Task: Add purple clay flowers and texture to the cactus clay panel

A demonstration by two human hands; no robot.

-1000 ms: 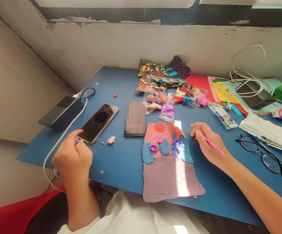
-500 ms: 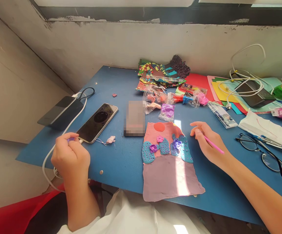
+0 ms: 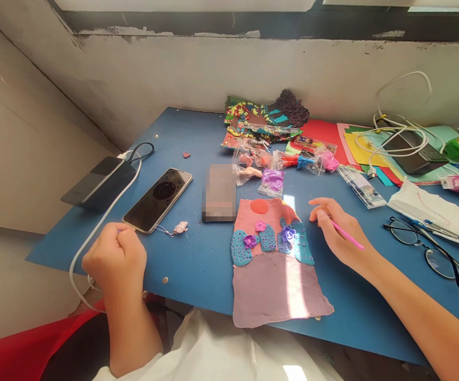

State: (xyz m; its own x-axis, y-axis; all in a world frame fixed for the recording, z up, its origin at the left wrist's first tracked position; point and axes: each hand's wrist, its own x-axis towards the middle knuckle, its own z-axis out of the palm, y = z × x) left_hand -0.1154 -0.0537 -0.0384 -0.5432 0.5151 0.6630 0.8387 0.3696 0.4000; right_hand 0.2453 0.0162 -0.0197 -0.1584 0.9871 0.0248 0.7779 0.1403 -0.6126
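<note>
My left hand [image 3: 116,256] is closed in a fist at the near end of a phone [image 3: 158,201]. Only a sliver of purple clay [image 3: 120,230] shows at its fingers. My right hand [image 3: 340,227] rests on the table with a slim pink modelling tool [image 3: 347,235] gripped between thumb and fingers. Between my hands lies a clay picture [image 3: 277,288]. It has a mauve lower half, a pink upper half, an orange disc [image 3: 259,206], dotted blue shapes [image 3: 242,248] and purple and pink clay flowers [image 3: 288,234].
Bagged clay [image 3: 272,181], a blurred dark-edged rectangle [image 3: 219,193] and a small charm [image 3: 180,227] lie on the blue table [image 3: 197,280]. Decorated clay work [image 3: 253,119] is at the back. Coloured paper [image 3: 324,137], a white cable [image 3: 396,143] and glasses [image 3: 431,248] lie to the right.
My left fist has curled further inward and dropped slightly, so less of the purple clay shows. My right hand and the clay picture are practically unmoved.
</note>
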